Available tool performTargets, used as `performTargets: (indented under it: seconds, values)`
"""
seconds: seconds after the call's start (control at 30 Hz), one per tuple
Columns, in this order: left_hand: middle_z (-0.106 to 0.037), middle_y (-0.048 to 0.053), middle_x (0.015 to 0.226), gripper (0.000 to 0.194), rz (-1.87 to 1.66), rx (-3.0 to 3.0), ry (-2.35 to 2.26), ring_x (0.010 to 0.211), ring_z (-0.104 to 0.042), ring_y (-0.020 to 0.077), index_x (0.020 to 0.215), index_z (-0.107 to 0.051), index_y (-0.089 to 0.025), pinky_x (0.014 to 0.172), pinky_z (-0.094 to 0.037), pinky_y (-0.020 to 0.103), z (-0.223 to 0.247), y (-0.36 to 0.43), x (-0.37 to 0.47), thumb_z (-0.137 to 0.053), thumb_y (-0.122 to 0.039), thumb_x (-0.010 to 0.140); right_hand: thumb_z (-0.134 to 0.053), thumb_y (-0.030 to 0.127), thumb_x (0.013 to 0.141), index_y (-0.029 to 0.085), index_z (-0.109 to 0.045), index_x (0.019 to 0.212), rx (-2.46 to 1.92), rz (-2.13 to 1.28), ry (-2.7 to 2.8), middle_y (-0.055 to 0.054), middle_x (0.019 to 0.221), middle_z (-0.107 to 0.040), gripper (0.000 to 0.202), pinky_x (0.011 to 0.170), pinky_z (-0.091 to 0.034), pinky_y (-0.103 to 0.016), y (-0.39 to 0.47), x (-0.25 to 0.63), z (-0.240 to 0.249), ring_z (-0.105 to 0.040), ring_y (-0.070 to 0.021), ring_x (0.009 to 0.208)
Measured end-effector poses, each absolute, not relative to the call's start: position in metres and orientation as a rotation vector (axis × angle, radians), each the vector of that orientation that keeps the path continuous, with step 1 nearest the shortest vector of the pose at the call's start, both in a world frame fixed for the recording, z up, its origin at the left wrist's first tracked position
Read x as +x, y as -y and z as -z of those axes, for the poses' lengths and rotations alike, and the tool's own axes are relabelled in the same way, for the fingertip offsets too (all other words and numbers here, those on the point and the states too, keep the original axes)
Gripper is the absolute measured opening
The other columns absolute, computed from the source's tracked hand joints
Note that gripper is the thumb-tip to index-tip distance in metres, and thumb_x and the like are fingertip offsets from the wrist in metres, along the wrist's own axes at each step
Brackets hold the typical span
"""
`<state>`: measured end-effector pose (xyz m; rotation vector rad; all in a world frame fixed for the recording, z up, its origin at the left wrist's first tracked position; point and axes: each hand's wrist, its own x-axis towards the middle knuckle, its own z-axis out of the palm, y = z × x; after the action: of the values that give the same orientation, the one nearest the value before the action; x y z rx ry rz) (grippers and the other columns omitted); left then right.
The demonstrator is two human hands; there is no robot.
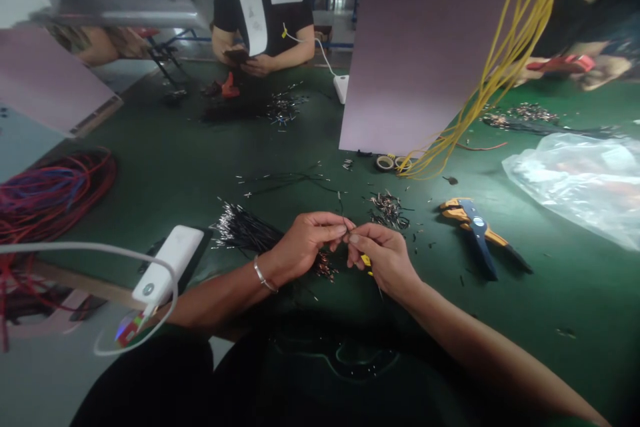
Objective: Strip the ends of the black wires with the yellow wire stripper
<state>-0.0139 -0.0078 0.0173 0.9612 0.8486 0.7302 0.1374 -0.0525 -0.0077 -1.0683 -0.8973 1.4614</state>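
Observation:
My left hand [307, 240] and my right hand [385, 257] meet at the middle of the green table, fingertips pinched together. Between them runs a thin black wire [341, 205], one end poking up past my left fingers. The exact spot where they grip it is hidden by the fingers. A bundle of black wires [255, 230] with silvery ends lies beside my left hand, and bare copper ends [326, 267] show beneath it. Just beyond my right hand is a loose heap of small metal terminals [387, 210]. Something yellow [367, 260] peeks out under my right fingers.
A blue and orange wire stripper [475, 230] lies to the right, near a clear plastic bag [580, 180]. Yellow wires [500, 73] hang from the shelf beside a pale panel [410, 67]. A white power bank [167, 263] and red wire coils [55, 193] are left. Co-workers sit opposite.

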Motion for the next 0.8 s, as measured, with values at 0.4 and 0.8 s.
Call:
performTargets:
  seconds: [0.4,0.8]
  values:
    - [-0.065,0.005,0.078,0.008,-0.772,0.838,-0.811,0.055,-0.046,0.0059,0.077,-0.070,-0.011,0.054,-0.034,0.023,-0.0215,0.0045,-0.0156,-0.069,-0.017,0.071,-0.064,0.022,0.074,0.015,-0.068,0.071,-1.083,-1.494,0.926,0.003,0.046,-0.058,0.008,0.041,-0.037,-0.021,0.0530,0.1374,0.0085,-0.050,-0.0086,0.039]
    - [-0.066,0.005,0.073,0.010,-0.831,0.873,-0.877,0.052,-0.048,0.0066,0.077,-0.067,-0.011,0.052,-0.035,0.024,-0.0188,0.0040,-0.0145,-0.070,-0.018,0.070,-0.064,0.022,0.074,0.015,-0.068,0.071,-1.077,-1.538,0.918,0.003,0.047,-0.059,0.008,0.040,-0.037,-0.021,0.0549,0.1364,0.0072,-0.050,-0.0087,0.040]
